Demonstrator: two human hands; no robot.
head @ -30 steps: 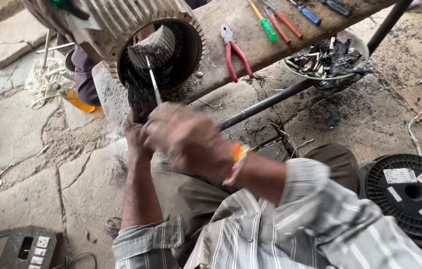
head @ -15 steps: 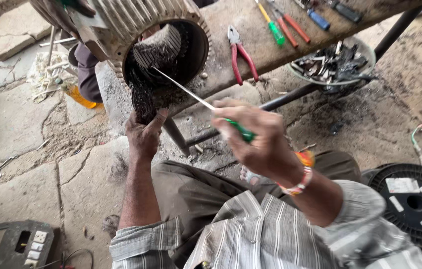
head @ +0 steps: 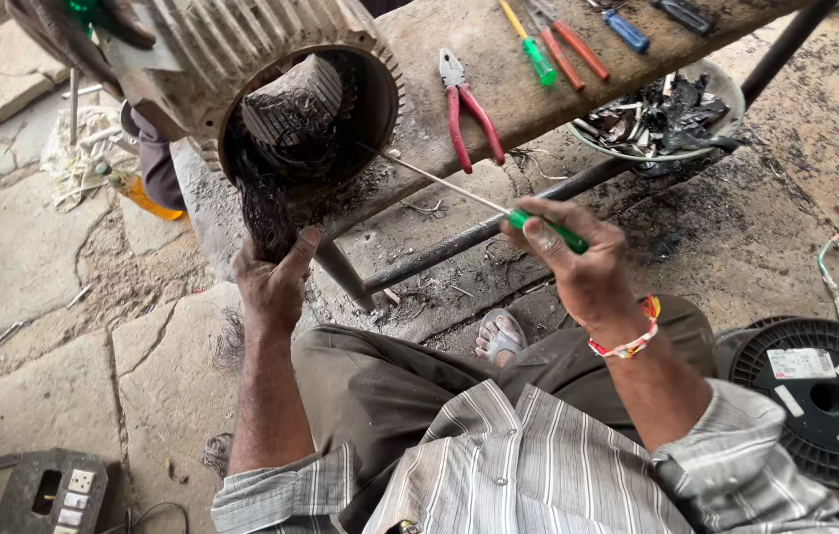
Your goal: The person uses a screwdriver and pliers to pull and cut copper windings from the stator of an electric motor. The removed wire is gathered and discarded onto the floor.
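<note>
The motor housing point(head: 241, 59) is ribbed cast metal, dull grey and gritty, and the windings point(head: 271, 158) spilling from it are fine dark wire, matt and sooty. The screwdriver point(head: 479, 203) has a thin bright steel shaft and a glossy green plastic handle. The pliers point(head: 467, 109) wear smooth red plastic sleeves. The tabletop point(head: 538, 109) is rough, worn wood. The shirt point(head: 528, 465) is soft striped cloth, and the spool point(head: 825, 396) is matt black plastic with paper labels.

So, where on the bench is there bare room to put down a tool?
Bare wood lies between the motor housing and the red pliers, and right of the screwdrivers toward the bench end. Crowded: the scrap bowl and the housing mouth.
</note>
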